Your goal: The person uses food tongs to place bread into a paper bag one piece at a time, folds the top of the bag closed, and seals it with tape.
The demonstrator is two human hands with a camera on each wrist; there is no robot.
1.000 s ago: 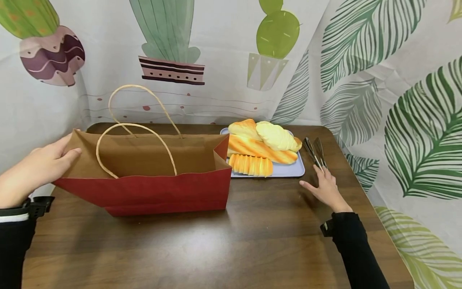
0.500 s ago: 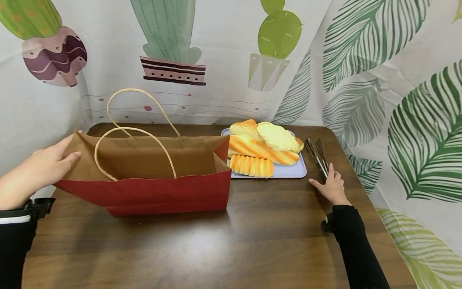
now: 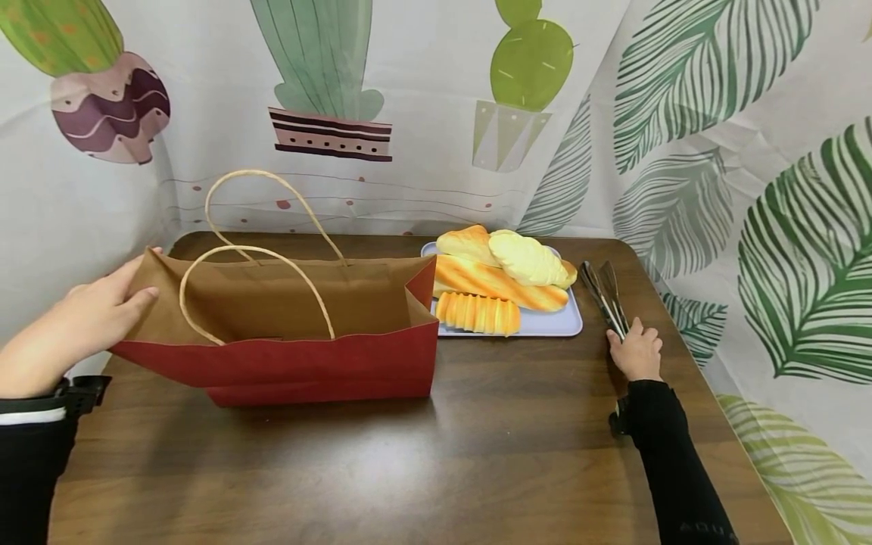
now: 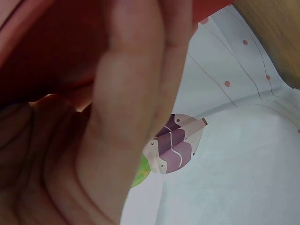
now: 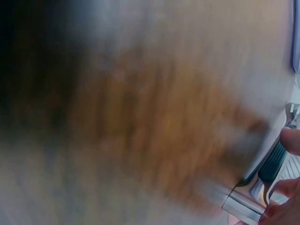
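Plainly, from where I stand, the right hand (image 3: 638, 352) is closed round the near end of a pair of tongs (image 3: 606, 297), over at the right of the table. The right wrist view is mostly a blur, but at its edge the thumb and fingers show about the metal end and a dark ribbed grip. The tongs lie slantwise, pointing away to the far left, their two arms spread apart at the far end.

The left hand (image 3: 91, 322) has hold of the left side of a paper bag (image 3: 320, 367), the thumb against the brown inside and the other fingers round the outside. The bag is red without and brown within, its mouth gaping upward, its left end slanting out toward the hand. Two pale cord handles (image 3: 315, 214) arch above the mouth, one on the far side, one on the near.

Just right of the bag and left of the tongs, a lilac tray (image 3: 559, 324) sits toward the far side. A ridged roll (image 3: 478, 313) lies nearest on it, a long loaf (image 3: 500, 280) stretches behind that, and farther back are a golden bun (image 3: 465, 244) and a pale pointed bread (image 3: 526, 257), which rests partly on the loaf.

Under it all is a brown wooden table (image 3: 477, 454). Black sleeves (image 3: 664, 454) cover both forearms, the left with a white band. Beyond hangs a pale cloth (image 3: 429, 76) printed with potted cacti and, to the right, big green leaves
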